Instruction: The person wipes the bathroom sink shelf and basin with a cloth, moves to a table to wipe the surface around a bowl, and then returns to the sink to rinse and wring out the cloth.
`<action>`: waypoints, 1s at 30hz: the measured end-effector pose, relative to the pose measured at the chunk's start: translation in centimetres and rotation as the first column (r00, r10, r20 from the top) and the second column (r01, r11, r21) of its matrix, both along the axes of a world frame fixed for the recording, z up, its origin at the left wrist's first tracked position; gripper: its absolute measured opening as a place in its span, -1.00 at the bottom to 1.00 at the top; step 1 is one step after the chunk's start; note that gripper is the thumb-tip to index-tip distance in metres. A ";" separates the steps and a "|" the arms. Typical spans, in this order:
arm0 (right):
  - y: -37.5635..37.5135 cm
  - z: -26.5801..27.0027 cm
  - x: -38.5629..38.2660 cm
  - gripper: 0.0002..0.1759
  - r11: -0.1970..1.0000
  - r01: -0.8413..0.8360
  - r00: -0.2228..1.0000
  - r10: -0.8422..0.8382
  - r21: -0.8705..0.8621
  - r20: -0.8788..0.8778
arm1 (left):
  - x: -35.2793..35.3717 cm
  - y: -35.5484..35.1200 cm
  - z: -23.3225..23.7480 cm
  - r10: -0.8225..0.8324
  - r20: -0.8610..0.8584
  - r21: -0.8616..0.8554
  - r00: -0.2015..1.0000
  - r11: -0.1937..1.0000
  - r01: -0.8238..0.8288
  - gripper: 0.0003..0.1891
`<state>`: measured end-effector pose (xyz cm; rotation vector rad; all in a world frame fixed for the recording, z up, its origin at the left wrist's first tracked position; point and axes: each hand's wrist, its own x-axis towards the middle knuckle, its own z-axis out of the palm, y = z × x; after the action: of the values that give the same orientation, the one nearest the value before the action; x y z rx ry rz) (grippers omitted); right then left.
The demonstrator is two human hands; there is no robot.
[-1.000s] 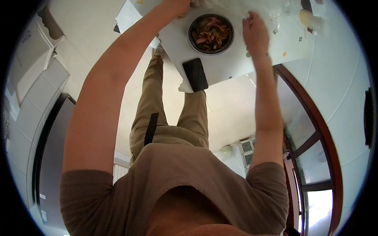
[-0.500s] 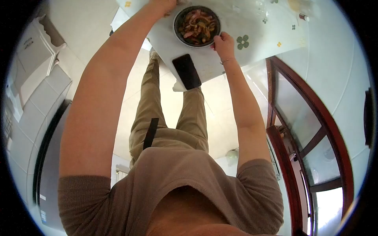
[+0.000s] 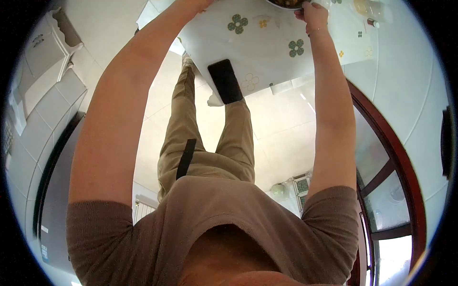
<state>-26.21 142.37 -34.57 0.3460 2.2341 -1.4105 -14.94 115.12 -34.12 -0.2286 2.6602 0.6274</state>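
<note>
Bowl (image 3: 285, 5) of food was at top edge of view, mostly cut off, over far part of bench (image 3: 272, 59); lifted or resting, could not tell. Right hand (image 3: 316, 17) gripped its rim. Left hand (image 3: 200, 5) was cut by same edge, grip unclear. Bench was white, printed with flowers (image 3: 296, 47); black phone (image 3: 225, 81) lay at near edge. Pale tiled floor (image 3: 279, 143) below; red-framed glass door (image 3: 414, 190) stood at right.

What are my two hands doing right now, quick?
Left hand: mostly cut off at the picture's top edge; open, closed or holding cannot be told.
Right hand: closed on the rim of the bowl.
</note>
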 end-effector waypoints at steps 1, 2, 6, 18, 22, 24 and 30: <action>-0.4 0.2 -0.4 -0.84 1.000 -0.003 1.000 0.003 -0.001 0.000 | 0.3 -0.1 -1.2 -0.036 -0.072 -0.051 0.997 0.998 0.032 -0.80; -0.9 0.1 -0.7 -0.83 1.000 -0.016 1.000 0.016 0.000 -0.003 | 0.8 -0.5 -2.5 -0.074 -0.139 -0.104 0.988 0.993 0.059 -0.79; -0.4 -2.0 -2.0 -0.82 0.999 -0.012 0.999 0.014 -0.045 0.050 | 6.0 -2.0 -2.5 -0.236 -0.277 -0.022 0.931 0.971 0.240 -0.78; 0.7 -3.6 -0.2 -0.70 0.989 0.080 0.993 -0.069 -0.121 0.090 | 6.0 2.1 -3.3 0.193 -0.446 0.391 0.874 0.920 -0.003 -0.73; 0.5 -3.1 1.2 -0.64 0.982 0.110 0.989 -0.093 -0.152 0.118 | 4.9 9.6 -2.5 -0.084 -0.243 -0.003 0.966 0.996 0.086 -0.80; 1.3 -2.4 3.7 -0.64 0.985 -0.006 0.996 0.021 0.172 -0.089 | 5.5 9.5 -3.5 -0.222 -0.100 -0.121 0.970 0.970 0.210 -0.82; 0.7 0.0 22.5 -0.35 0.737 -0.533 0.819 0.572 0.416 0.035 | 9.8 4.3 -2.4 -0.247 -0.165 0.026 0.955 0.967 0.254 -0.82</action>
<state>-3.73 143.05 -34.59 -0.2636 2.4174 -0.6480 -5.15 119.40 -36.50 0.1795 2.7603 0.6481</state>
